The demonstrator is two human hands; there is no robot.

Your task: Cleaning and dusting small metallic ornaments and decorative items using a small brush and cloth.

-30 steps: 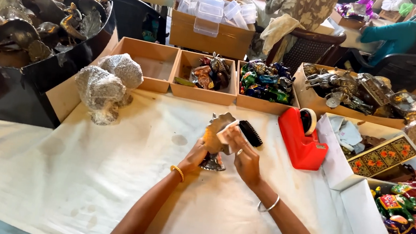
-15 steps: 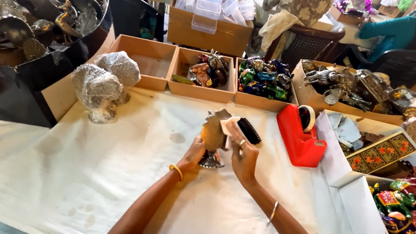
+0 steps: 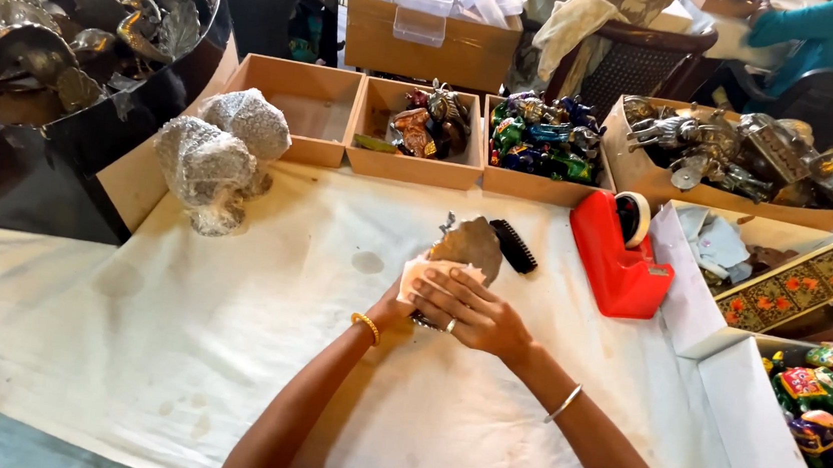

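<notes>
We find open white cloth on the worktop (image 3: pixel 124 359) to the left and near side of our hands. To the right, the red tape dispenser (image 3: pixel 620 257) blocks the way, with a black brush (image 3: pixel 514 246) just beside the metal piece. Far left, two foil-wrapped figures (image 3: pixel 217 156) stand. Wooden trays (image 3: pixel 413 163) line the far edge, white boxes (image 3: pixel 724 391) the right.
</notes>
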